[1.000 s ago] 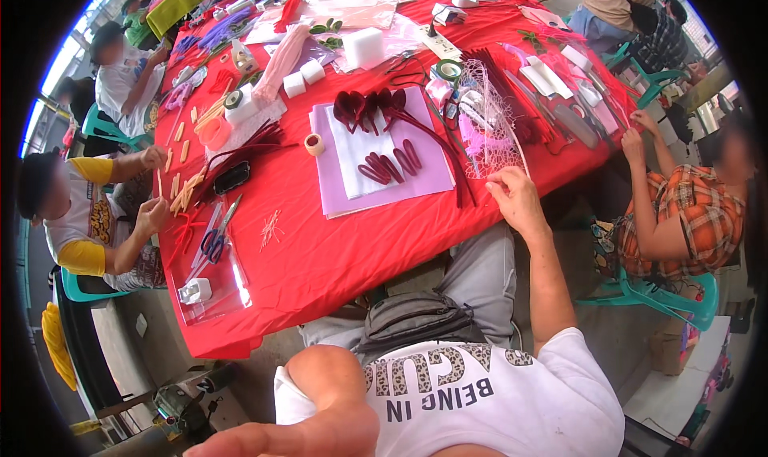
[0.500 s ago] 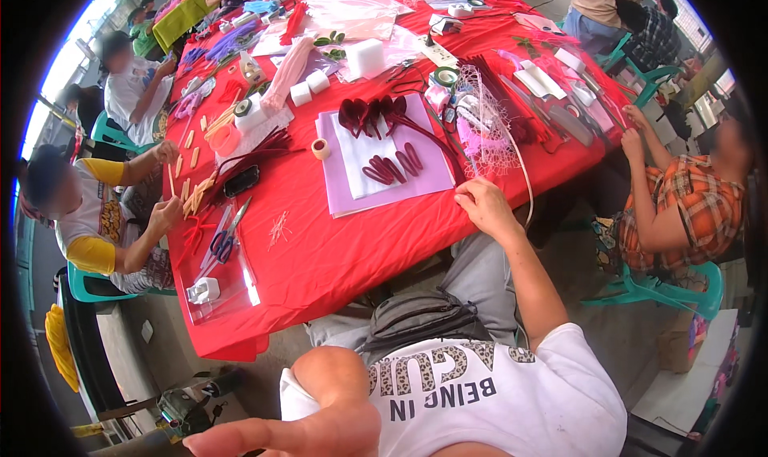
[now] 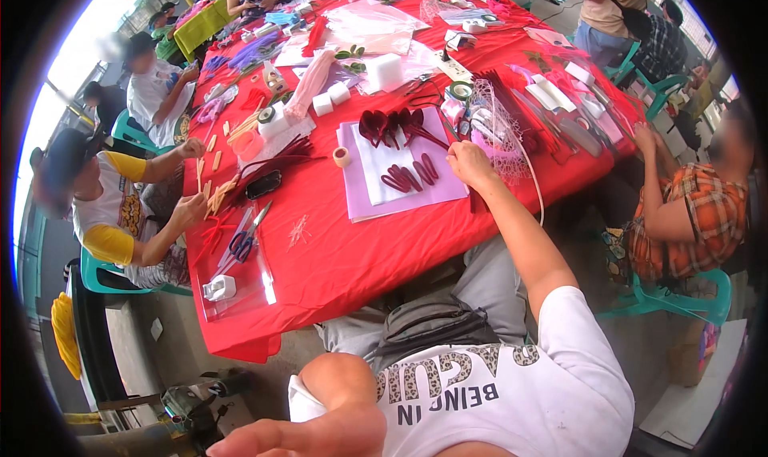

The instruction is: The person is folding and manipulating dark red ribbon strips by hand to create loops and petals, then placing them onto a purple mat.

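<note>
Forward reaches the right hand (image 3: 470,163) beside the purple sheet (image 3: 444,188), left hand (image 3: 332,434) closer in, each grip unclear.

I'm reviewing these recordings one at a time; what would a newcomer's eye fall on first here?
Probably the big table draped in bright red, filling the middle of the view. On its near part, dark red spoon-shaped pieces and small dark red loops stand out against white and lilac sheets, with the wearer's right hand at the right edge. The left hand looms at the bottom.
</note>
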Tool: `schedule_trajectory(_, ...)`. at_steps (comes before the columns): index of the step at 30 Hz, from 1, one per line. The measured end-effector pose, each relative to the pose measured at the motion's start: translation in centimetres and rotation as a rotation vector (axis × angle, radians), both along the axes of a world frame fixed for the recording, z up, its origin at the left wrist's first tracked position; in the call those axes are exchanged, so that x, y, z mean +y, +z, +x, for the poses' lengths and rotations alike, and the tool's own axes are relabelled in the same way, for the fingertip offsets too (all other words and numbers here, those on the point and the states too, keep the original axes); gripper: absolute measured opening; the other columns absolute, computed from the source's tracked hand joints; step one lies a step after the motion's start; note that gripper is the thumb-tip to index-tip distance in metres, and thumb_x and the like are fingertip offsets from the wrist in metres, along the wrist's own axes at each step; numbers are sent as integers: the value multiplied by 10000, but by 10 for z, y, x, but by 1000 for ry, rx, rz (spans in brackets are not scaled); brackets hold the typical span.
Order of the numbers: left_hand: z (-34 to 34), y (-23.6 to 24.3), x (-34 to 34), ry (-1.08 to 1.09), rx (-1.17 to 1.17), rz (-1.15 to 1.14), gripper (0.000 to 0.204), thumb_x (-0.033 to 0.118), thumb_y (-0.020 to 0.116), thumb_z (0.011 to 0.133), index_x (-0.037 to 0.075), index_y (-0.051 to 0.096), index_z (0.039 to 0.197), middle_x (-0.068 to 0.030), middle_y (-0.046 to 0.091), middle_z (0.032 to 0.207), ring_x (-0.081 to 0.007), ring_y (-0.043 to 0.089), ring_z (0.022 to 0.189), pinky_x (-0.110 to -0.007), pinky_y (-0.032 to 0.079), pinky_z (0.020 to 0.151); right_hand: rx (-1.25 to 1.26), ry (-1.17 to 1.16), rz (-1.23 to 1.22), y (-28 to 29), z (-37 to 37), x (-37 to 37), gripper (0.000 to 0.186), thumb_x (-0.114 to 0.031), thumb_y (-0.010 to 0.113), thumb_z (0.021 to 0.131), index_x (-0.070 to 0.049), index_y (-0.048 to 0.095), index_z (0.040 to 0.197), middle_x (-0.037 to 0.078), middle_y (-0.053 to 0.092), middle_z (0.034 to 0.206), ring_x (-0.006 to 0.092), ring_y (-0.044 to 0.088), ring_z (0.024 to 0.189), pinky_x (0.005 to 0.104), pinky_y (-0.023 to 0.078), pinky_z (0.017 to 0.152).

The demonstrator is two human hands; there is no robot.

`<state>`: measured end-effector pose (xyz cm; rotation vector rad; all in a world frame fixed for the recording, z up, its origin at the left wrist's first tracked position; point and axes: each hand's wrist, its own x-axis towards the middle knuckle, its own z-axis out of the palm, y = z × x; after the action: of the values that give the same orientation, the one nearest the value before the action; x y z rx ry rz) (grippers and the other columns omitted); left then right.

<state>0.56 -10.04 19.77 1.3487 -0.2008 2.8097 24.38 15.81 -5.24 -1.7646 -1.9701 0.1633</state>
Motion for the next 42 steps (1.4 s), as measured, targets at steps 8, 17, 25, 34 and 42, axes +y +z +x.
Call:
schedule_trajectory(8, 11, 17, -10, 145, -41, -240, 299, 166, 493, 850, 93, 554, 1133, -14, 557, 1200, -149, 419, 1214, -561, -3, 1089, -43, -28, -65, -1, -12, 25, 185, -208, 606, 771, -41, 636, 844, 177, 597, 880, 334, 588, 860, 417, 471, 766)
schedule_trajectory(17, 4, 36, 21, -1258, -140, 716, 317, 137, 431, 892, 46, 488, 1190, -64, 556, 1180, -116, 516, 1091, -419, 168, 1117, -50, 4, -65, 3, -7, 36, 174, -207, 598, 779, -54, 650, 844, 167, 600, 903, 326, 596, 859, 415, 474, 780)
schedule_trajectory(25, -6, 88, -11, -1035, -606, -767, 117, -16, 512, 842, -47, 496, 954, -23, 588, 750, 35, 496, 638, -78, 401, 705, -42, 0, -53, 8, 3, 29, 167, -220, 593, 790, -72, 652, 838, 151, 594, 886, 316, 591, 860, 406, 474, 766)
schedule_trajectory(34, -58, 51, 19, -382, 221, -229, 189, 19, 532, 831, -23, 490, 1011, -105, 589, 863, -118, 526, 847, -277, 383, 854, 8, 70, -43, 13, -14, 23, 168, -224, 594, 789, -74, 657, 830, 136, 593, 878, 313, 585, 847, 399, 469, 760)
schedule_trajectory(42, -101, 22, 33, -423, 347, -183, 258, -5, 533, 802, -12, 513, 1060, -165, 580, 942, -265, 517, 969, -448, 332, 938, -24, 63, 16, 11, 1, 28, 170, -221, 600, 777, -64, 652, 818, 153, 601, 843, 315, 593, 821, 401, 472, 746)
